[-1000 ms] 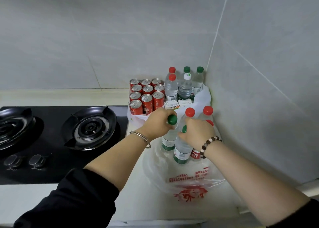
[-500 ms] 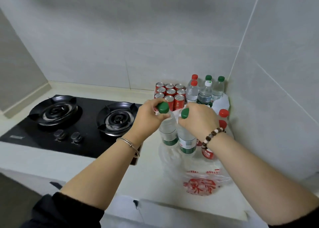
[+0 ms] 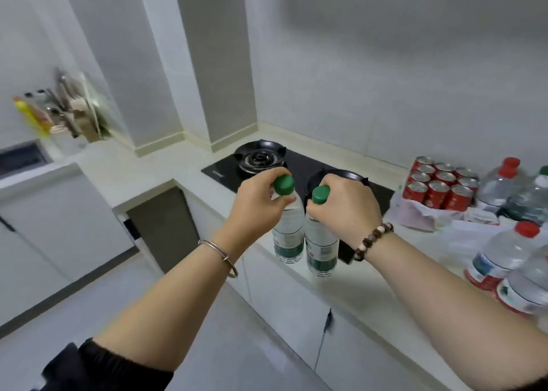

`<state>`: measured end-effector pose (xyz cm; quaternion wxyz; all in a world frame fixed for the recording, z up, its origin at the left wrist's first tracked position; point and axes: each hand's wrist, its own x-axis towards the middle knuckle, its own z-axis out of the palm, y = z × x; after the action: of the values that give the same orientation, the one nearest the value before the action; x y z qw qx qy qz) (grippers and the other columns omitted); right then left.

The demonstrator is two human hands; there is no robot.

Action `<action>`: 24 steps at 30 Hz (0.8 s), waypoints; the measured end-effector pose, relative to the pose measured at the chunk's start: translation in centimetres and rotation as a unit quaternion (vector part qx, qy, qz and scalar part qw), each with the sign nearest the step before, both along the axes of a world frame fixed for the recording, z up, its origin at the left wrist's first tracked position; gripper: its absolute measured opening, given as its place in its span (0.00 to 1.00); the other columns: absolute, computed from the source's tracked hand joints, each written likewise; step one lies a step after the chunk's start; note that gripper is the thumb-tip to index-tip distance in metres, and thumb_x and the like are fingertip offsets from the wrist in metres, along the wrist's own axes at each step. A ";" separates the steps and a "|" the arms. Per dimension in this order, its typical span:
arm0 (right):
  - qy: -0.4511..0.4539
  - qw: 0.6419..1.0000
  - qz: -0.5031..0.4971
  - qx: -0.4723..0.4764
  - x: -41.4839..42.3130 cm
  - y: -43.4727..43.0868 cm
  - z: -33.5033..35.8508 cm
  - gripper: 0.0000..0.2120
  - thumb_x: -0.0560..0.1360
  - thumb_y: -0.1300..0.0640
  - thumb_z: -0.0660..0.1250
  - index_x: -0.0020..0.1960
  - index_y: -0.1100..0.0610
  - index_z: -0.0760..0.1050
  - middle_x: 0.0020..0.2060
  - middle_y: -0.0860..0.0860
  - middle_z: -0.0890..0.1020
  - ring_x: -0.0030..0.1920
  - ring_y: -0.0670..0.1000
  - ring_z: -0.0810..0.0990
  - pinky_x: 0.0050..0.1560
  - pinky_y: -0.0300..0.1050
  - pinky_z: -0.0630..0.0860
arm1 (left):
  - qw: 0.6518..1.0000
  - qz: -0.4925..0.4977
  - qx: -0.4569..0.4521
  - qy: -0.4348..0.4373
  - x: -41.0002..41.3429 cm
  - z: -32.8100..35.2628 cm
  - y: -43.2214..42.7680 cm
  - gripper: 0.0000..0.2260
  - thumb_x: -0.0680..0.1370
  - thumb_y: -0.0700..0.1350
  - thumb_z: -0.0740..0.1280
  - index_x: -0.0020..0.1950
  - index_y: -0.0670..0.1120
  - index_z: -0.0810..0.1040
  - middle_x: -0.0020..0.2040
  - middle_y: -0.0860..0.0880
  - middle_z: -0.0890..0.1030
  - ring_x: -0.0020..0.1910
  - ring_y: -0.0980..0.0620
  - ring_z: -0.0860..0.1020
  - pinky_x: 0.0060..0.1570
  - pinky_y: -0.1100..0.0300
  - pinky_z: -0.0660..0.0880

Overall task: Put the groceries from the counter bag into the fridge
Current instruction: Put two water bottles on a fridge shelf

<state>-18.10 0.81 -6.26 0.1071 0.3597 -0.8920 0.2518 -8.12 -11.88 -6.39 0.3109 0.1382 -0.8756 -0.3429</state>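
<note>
From the head view, both arms reach out in front of the person, each hand with a water bottle. The left hand, a metal bangle on its wrist, has its fingers curled round the neck of the left bottle, just under its green cap. The right hand, with a bead bracelet, grips the neck of the right bottle the same way, its cap poking out past the thumb. The two bottles are upright, side by side and just about touching. Their bases show against the front edge of the desk, and I cannot tell whether they touch it. Behind them a black stove is set into the desk. Well to the right a block of red cans stands on a white bag, with more bottles behind and red-capped ones nearer, all blurred. Far left, a rack of utensils stands by the wall.
</note>
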 end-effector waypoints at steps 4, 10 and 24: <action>-0.009 0.994 0.101 -0.037 6.3 -5.5 1.3 0.09 0.67 0.48 0.67 0.37 0.53 0.72 0.30 0.47 0.76 0.34 0.52 0.75 0.32 0.42 0.69 | 0.996 0.083 -0.018 0.009 8.8 1.8 -3.8 0.15 0.72 0.39 0.73 0.58 0.43 0.78 0.51 0.50 0.81 0.51 0.50 0.79 0.56 0.53 0.77; -0.030 0.955 0.288 -0.059 17.7 -12.2 3.8 0.09 0.66 0.48 0.68 0.35 0.52 0.71 0.29 0.46 0.75 0.33 0.49 0.74 0.30 0.41 0.66 | 0.972 0.228 -0.056 0.003 23.6 4.9 -6.3 0.17 0.71 0.39 0.73 0.59 0.42 0.77 0.50 0.49 0.80 0.51 0.49 0.79 0.55 0.55 0.78; -0.092 0.764 0.635 -0.071 45.1 -17.3 7.5 0.10 0.67 0.50 0.69 0.35 0.56 0.76 0.29 0.51 0.77 0.33 0.51 0.75 0.33 0.44 0.72 | 0.834 0.545 -0.079 0.034 51.7 9.7 0.8 0.12 0.71 0.39 0.73 0.54 0.45 0.80 0.46 0.49 0.82 0.46 0.51 0.81 0.51 0.52 0.79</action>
<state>27.00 -16.48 1.28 -0.1346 0.8105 -0.4448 0.3566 43.62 -11.05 3.30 0.4869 0.5561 -0.6715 -0.0522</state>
